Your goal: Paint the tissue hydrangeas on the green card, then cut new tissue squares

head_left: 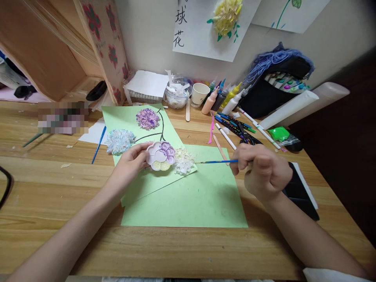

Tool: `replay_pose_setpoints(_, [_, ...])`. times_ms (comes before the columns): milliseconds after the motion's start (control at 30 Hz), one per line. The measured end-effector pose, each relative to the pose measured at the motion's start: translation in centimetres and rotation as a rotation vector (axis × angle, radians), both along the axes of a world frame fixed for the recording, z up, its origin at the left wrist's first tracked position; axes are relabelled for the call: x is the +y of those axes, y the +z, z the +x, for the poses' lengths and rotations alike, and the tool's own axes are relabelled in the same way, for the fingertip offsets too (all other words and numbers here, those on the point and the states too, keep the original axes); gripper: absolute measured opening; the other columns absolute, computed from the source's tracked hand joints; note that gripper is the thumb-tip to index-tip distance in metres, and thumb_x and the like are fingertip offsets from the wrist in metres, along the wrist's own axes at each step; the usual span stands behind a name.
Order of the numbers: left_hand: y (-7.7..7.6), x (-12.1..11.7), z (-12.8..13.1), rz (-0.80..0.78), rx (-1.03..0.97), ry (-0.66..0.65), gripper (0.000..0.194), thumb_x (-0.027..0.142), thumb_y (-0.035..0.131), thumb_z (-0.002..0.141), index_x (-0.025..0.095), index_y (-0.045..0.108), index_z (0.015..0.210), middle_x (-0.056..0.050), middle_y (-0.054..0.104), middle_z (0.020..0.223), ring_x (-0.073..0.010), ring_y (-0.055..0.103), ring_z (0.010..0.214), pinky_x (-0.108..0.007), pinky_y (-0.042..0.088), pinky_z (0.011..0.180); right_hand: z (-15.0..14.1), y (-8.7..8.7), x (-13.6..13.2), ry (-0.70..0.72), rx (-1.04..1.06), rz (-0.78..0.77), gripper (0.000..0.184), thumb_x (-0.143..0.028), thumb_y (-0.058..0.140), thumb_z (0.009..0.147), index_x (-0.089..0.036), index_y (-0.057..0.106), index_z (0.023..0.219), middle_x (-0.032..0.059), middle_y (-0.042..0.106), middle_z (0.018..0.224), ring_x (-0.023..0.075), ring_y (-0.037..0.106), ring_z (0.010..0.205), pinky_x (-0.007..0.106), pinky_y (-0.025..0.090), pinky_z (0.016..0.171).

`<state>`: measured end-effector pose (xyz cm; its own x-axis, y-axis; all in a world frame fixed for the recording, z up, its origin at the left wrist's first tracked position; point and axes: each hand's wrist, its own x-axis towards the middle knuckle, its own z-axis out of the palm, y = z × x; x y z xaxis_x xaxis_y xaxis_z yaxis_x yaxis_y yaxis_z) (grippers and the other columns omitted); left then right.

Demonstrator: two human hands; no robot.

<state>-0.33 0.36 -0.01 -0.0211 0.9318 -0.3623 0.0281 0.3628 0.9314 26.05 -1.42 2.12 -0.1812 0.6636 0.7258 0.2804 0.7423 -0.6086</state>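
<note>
My left hand (135, 158) pinches the rim of a small white flower-shaped paint palette (156, 154), with purple and pale yellow paint in its wells. A thin blue paintbrush (219, 161) is held in my right hand (261, 170), its tip at the edge of a white and cream paper flower (185, 162). That flower lies on a green sheet (117, 117) with drawn dark stems, partly behind the palette. On the same sheet are a purple flower (147, 118) and a pale blue flower (120, 141). Below it lies a second green sheet (190, 203).
Paint bottles (210, 101), a paper cup (200, 94) and a plastic bowl (178, 94) stand along the wall. Several pens (232, 122) and scissors (244, 132) lie to the right. Another blue brush (99, 145) is at the left. A black item (302, 196) sits by my right wrist.
</note>
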Motion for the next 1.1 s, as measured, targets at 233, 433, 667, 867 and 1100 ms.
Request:
replay_pose_setpoints(233, [0.0,0.0,0.0,-0.001,-0.002,0.0,0.045,0.031,0.061,0.074,0.016,0.062,0.116,-0.004,0.064,0.088,-0.0157,0.057,0.077,-0.026,0.048,0.07,0.1,-0.1,0.1,0.034,-0.073,-0.049,0.035,-0.027,0.038,0.095,-0.019,0.052,0.064,-0.0014,0.049,0.054,0.0109,0.046,0.046,0.028,0.035,0.048])
replay_pose_setpoints(433, [-0.2,-0.1,0.0,0.008,0.002,-0.015,0.047,0.033,0.061,0.072,0.016,0.062,0.116,-0.007,0.065,0.099,-0.0169,0.058,0.081,-0.029,0.048,0.073,-0.3,0.5,-0.4,0.046,0.158,-0.061,0.038,-0.038,0.038,0.095,-0.02,0.056,0.067,-0.0011,0.054,0.05,0.0129,0.049,0.042,0.031,0.037,0.048])
replay_pose_setpoints(667, [0.1,-0.3,0.3,0.018,0.03,-0.042,0.046,0.034,0.06,0.072,0.016,0.063,0.114,-0.007,0.065,0.104,-0.017,0.057,0.081,-0.027,0.047,0.069,-1.8,-0.7,-1.0,0.298,-0.011,-0.182,0.031,-0.029,0.033,0.096,-0.018,0.058,0.081,0.0045,0.063,0.067,0.0156,0.057,0.06,0.032,0.044,0.057])
replay_pose_setpoints(867, [0.0,-0.3,0.2,0.033,0.03,-0.046,0.043,0.03,0.059,0.073,0.016,0.064,0.114,-0.008,0.065,0.103,-0.0156,0.056,0.079,-0.025,0.045,0.066,-2.0,-0.7,-1.2,0.274,-0.02,-0.184,0.032,-0.029,0.032,0.097,-0.018,0.056,0.079,0.0038,0.06,0.064,0.0144,0.055,0.06,0.03,0.043,0.057])
replay_pose_setpoints(1100, [0.0,-0.3,0.2,0.022,0.03,-0.048,0.043,0.03,0.058,0.074,0.017,0.063,0.115,-0.006,0.065,0.104,-0.0153,0.055,0.08,-0.024,0.045,0.066,-1.4,-0.3,-0.8,0.227,0.048,-0.147,0.034,-0.031,0.035,0.095,-0.018,0.059,0.075,0.0034,0.061,0.062,0.0152,0.055,0.054,0.032,0.041,0.054])
